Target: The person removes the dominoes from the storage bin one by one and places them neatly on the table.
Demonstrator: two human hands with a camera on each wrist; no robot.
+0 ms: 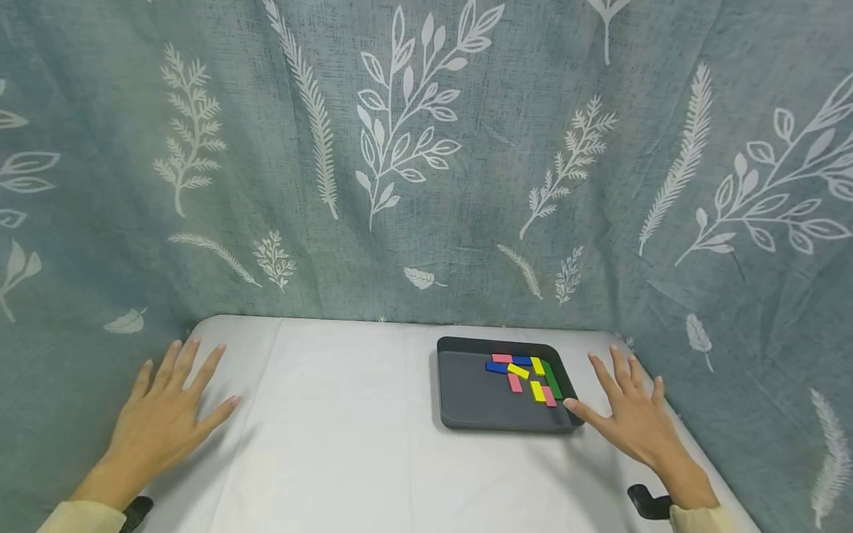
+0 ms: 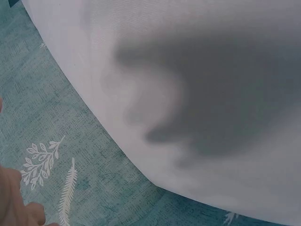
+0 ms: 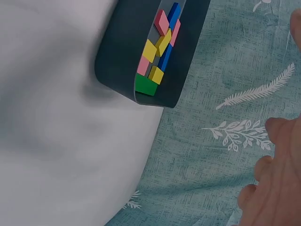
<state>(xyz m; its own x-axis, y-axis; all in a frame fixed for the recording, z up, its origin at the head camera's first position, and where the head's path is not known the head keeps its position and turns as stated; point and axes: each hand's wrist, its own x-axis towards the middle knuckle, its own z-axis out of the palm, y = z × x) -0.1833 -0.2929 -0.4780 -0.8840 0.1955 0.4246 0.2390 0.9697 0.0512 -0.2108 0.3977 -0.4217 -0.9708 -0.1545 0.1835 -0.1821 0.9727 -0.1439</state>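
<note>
My left hand (image 1: 160, 418) is held over the left side of the white table, fingers spread and holding nothing. On the right, my right hand (image 1: 636, 422) is spread too, its thumb tip overlapping the right edge of a dark grey tray (image 1: 473, 403) in the head view; touching or apart, I cannot tell. Several flat blocks lie in the tray's right part: pink, blue and yellow ones, and a long green block (image 1: 552, 380). In the right wrist view, the green block (image 3: 146, 84) sits at the tray's near end, with my fingers (image 3: 277, 165) off to the right.
A white cloth (image 1: 333, 414) covers the table, with shadows of both hands on it. Behind and at both sides hangs a green-blue curtain (image 1: 426, 252) with white leaf prints. The table's edge (image 2: 110, 136) curves across the left wrist view.
</note>
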